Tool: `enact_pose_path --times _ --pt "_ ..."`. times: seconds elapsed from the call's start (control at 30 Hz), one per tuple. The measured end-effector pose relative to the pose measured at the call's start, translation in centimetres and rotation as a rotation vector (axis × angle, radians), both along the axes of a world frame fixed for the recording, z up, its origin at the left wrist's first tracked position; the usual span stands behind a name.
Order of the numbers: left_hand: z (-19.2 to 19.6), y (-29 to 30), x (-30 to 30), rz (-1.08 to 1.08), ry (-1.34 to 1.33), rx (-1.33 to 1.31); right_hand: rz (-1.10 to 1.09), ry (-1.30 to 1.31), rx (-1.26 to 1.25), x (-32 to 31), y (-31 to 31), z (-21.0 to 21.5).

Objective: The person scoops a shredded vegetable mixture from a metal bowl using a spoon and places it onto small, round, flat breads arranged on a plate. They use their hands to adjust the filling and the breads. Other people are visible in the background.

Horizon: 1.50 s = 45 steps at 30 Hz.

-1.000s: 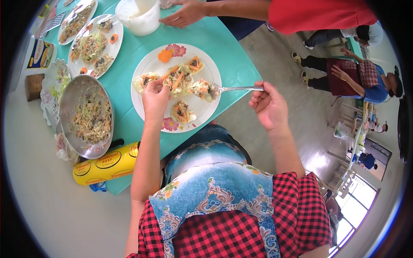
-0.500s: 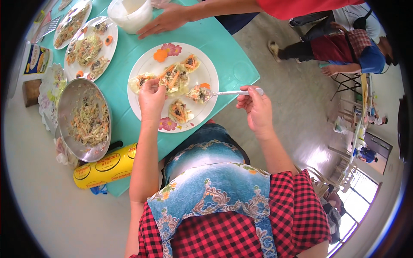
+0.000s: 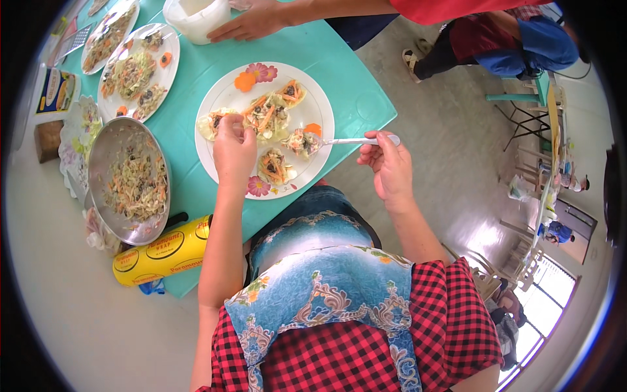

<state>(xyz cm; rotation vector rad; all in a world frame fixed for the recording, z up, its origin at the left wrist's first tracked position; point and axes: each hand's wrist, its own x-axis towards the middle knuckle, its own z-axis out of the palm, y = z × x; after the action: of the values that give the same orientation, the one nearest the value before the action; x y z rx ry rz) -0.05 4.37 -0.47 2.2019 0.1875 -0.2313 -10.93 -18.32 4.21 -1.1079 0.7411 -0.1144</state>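
Note:
A white floral plate [image 3: 318,176] lies before me with several lettuce cups of shredded salad and orange carrot pieces. My right hand [image 3: 388,166] pinches the handle of a metal spoon [image 3: 349,140]. Its head rests in the small salad cup [image 3: 301,142] on the plate's right side, partly buried. Over the left part of the plate is my left hand [image 3: 236,153], thumb and fingertips drawn together beside the central salad mound [image 3: 268,117] and the left salad cup [image 3: 213,123]. Anything between those fingertips is hidden.
Left of the plate stand a steel bowl of salad mix [image 3: 96,176] and a yellow wrap box [image 3: 163,251]. Two filled plates [image 3: 171,49] are farther back. Another person's hand [image 3: 251,23] touches a white tub [image 3: 189,23]. The green table's [image 3: 366,98] corner is at right.
My left hand's fingers have lifted and curled slightly at the plate's left side. The spoon stays in the same cup. A background person at upper right has bent and shifted.

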Motion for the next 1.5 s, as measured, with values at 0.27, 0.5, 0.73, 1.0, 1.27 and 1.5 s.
enact_pose_path --times 0.27,0.5,0.73,1.0,1.27,1.5 --pt "0.5 0.1 0.0 -0.046 -0.034 0.065 0.010 0.013 -0.027 0.0 0.6 -0.3" --pt "0.4 0.7 0.0 -0.108 -0.079 0.053 0.010 -0.025 -0.013 0.1 1.3 -0.5" --pt "1.8 1.6 -0.6 -0.301 -0.224 0.193 -0.009 -0.053 0.034 0.3 1.5 -1.0" --pt "2.4 2.4 -1.7 -0.389 -0.149 0.370 -0.038 -0.034 0.007 0.1 1.5 -0.8" --pt "3.0 1.6 -1.0 -0.478 -0.347 0.364 -0.044 -0.027 -0.013 -1.0 1.2 -0.5" --pt "2.2 1.6 -0.6 -0.486 -0.404 0.314 -0.038 -0.045 0.018 -1.2 2.0 0.1"
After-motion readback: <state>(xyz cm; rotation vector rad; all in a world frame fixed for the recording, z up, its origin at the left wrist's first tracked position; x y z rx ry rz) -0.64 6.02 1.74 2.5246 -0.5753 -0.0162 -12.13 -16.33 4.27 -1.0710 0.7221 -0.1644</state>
